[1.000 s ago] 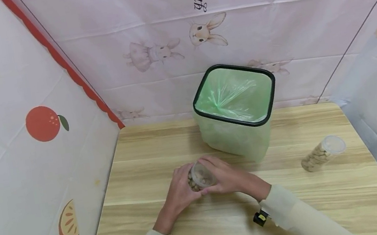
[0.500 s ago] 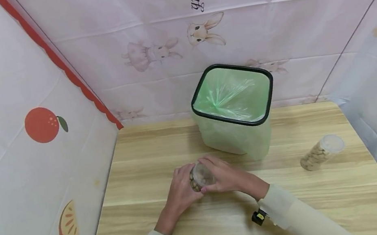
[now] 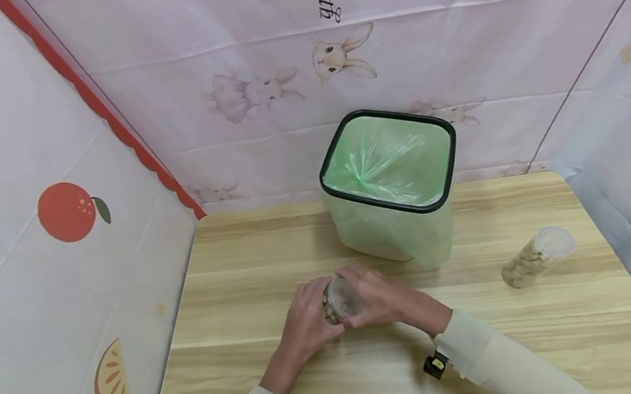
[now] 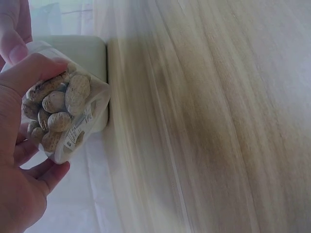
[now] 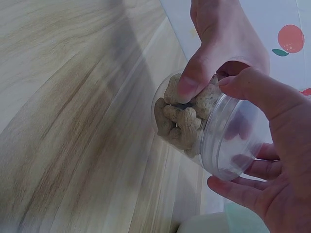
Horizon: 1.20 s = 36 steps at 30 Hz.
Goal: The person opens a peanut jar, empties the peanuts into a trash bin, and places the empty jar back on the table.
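Note:
A clear plastic jar (image 5: 182, 128) of peanuts in their shells is held between both hands, with its transparent lid (image 3: 345, 297) on. My left hand (image 3: 305, 319) grips the body of the jar, its thumb lying across the side in the left wrist view. Around the lid end curl the fingers and thumb of my right hand (image 3: 377, 296). The jar is tilted, and a printed label (image 4: 77, 128) shows on its bottom end. Off to the right, a second, taller jar (image 3: 532, 262) of peanuts stands on the table with its lid on.
Behind the hands stands a bin (image 3: 395, 232) with a black rim and a pale green plastic liner. The wood-grain table (image 3: 237, 251) is bordered by printed cloth walls at the back, left and right.
Both hands stay on the jar. The jar and left hand have shifted slightly right, and the jar has tilted a little. The second jar and the bin have not moved on the table.

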{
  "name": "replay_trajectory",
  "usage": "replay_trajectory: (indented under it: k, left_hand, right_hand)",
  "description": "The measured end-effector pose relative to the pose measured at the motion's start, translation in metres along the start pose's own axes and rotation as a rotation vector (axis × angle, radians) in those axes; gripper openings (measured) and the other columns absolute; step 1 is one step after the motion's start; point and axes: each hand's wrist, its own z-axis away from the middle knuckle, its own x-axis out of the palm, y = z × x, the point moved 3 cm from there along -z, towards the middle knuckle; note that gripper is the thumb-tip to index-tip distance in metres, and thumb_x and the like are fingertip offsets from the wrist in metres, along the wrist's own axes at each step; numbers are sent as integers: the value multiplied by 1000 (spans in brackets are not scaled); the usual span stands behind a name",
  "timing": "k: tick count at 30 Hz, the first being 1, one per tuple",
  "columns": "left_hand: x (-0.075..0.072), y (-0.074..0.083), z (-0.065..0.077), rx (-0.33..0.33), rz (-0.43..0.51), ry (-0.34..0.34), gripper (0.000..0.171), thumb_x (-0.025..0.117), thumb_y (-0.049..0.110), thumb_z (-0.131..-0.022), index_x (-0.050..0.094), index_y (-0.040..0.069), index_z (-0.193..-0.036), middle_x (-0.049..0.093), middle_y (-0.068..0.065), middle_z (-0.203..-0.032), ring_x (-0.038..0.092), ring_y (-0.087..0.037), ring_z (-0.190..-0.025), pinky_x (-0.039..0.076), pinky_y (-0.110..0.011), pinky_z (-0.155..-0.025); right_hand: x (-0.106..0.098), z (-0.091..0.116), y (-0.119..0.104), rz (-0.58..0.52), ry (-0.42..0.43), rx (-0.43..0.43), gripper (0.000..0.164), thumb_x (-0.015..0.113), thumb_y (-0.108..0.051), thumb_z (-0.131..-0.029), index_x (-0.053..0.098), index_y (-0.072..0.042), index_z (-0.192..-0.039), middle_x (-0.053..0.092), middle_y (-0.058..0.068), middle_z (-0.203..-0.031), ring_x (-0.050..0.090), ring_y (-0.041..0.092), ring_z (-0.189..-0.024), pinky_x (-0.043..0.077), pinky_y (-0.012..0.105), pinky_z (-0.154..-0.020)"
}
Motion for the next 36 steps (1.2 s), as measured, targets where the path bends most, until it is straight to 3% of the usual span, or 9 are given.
replay_trajectory:
  k: [12, 25, 36]
  left_hand:
    - [1, -3, -1, -9, 107, -53, 84, 95, 38, -68, 60, 1, -135, 72, -14, -126, 71, -29, -115, 61, -42, -98]
    - [-4, -4, -7, 25, 167, -33, 85, 99, 36, -63, 64, 0, -131, 75, -15, -124, 74, -26, -112, 62, -39, -96]
    - [-5, -3, -8, 7, 201, -75, 84, 100, 33, -60, 66, 1, -130, 75, -14, -123, 74, -25, -112, 62, -39, -95]
  right_hand:
    - [-1, 3, 3, 56, 46, -100, 88, 88, -40, -73, 53, 4, -141, 63, 19, -134, 66, 31, -120, 60, 44, -97]
    - [-8, 6, 6, 27, 27, -124, 88, 87, -39, -75, 52, 3, -143, 61, 19, -136, 63, 30, -122, 60, 42, -97]
    - [-8, 12, 9, 26, 14, -122, 89, 88, -39, -74, 52, 2, -144, 61, 18, -137, 63, 29, -122, 60, 41, -96]
